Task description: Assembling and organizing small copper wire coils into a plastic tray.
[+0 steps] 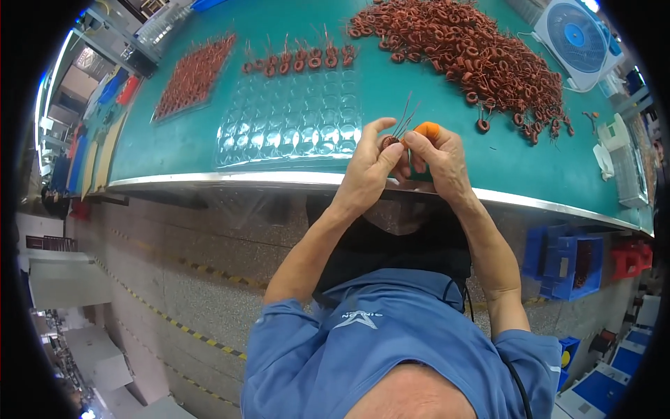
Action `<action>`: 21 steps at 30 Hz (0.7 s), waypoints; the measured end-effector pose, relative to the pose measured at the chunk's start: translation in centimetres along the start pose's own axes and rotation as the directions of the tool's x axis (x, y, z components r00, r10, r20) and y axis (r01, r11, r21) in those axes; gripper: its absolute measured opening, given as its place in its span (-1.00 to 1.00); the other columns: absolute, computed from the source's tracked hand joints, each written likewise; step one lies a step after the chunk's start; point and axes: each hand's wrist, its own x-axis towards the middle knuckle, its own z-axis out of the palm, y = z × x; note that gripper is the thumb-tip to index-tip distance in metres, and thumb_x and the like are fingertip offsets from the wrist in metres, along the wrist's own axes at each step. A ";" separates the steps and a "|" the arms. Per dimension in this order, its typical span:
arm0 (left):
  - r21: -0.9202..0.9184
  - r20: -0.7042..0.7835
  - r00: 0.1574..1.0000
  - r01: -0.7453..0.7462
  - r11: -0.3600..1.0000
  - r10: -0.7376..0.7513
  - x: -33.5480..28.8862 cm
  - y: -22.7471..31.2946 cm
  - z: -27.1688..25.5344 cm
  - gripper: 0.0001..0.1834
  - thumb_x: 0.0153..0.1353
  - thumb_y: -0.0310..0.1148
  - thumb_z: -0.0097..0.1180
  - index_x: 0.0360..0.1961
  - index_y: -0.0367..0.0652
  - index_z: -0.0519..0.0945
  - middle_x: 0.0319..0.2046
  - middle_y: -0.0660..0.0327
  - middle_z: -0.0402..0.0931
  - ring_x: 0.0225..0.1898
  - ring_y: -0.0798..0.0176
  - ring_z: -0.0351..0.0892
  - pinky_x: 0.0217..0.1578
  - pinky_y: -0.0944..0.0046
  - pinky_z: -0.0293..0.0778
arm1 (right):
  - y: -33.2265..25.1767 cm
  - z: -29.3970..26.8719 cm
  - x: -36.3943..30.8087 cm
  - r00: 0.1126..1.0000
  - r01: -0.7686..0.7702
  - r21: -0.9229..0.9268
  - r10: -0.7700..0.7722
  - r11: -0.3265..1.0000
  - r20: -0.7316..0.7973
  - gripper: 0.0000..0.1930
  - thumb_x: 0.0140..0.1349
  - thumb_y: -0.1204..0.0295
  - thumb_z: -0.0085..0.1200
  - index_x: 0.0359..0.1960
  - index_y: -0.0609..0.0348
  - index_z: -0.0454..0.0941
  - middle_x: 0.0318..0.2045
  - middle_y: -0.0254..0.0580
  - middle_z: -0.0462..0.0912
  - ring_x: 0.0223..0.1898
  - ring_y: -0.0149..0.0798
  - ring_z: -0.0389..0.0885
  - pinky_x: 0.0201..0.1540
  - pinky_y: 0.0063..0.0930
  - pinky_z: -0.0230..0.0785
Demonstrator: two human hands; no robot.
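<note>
Just over the table's front edge, my left hand [368,167] grips a small copper-wound ring coil [389,142] between thumb and fingers. Long thin wire leads [406,115] stick up from the coil. My right hand [447,162] is closed at the coil's right side, its thumb and fingertips pinched against it; an orange finger cot [427,130] covers one finger. The fingers hide part of the coil. To the left of my hands lies a clear plastic tray [286,119] with round pockets, its far rows filled with coils [300,63].
A big heap of loose coils [467,56] spreads over the far right of the green table [412,91]. Another tray full of coils [197,75] lies at the left. A fan [576,35] and clear containers [630,171] stand at the right. Blue bins [569,265] sit below.
</note>
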 end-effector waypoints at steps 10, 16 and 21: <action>-0.083 -0.106 0.992 0.054 0.995 -0.062 0.3 -0.4 0.1 -0.76 0.42 -0.36 -0.09 -0.01 -0.29 0.45 -0.42 0.23 0.49 -0.45 0.41 0.48 -0.45 0.43 0.42 | 0.5 1.1 0.6 0.990 0.070 -0.023 -0.073 0.997 -0.118 -0.62 0.19 0.22 0.29 -0.09 0.24 0.57 -0.40 -0.35 0.60 -0.40 -0.53 0.50 -0.34 -0.68 0.32; -0.029 -0.219 0.976 -0.013 1.000 0.006 0.2 -0.8 0.1 -0.81 0.42 -0.37 -0.08 -0.08 -0.28 0.45 -0.50 0.27 0.45 -0.49 0.43 0.43 -0.48 0.43 0.36 | 0.8 1.4 0.8 0.980 0.074 0.043 -0.065 0.996 -0.188 -0.62 0.23 0.26 0.25 -0.07 0.31 0.54 -0.38 -0.33 0.60 -0.43 -0.52 0.53 -0.41 -0.67 0.32; 0.173 -0.228 0.970 -0.040 0.984 0.080 -0.2 -0.1 -0.6 -0.83 0.41 -0.41 -0.07 -0.07 -0.29 0.42 -0.52 0.31 0.40 -0.51 0.48 0.38 -0.46 0.45 0.35 | -1.1 2.6 -0.2 0.961 0.125 -0.095 -0.144 0.988 -0.234 -0.64 0.25 0.35 0.23 0.00 0.28 0.50 -0.38 -0.31 0.62 -0.50 -0.54 0.54 -0.50 -0.72 0.30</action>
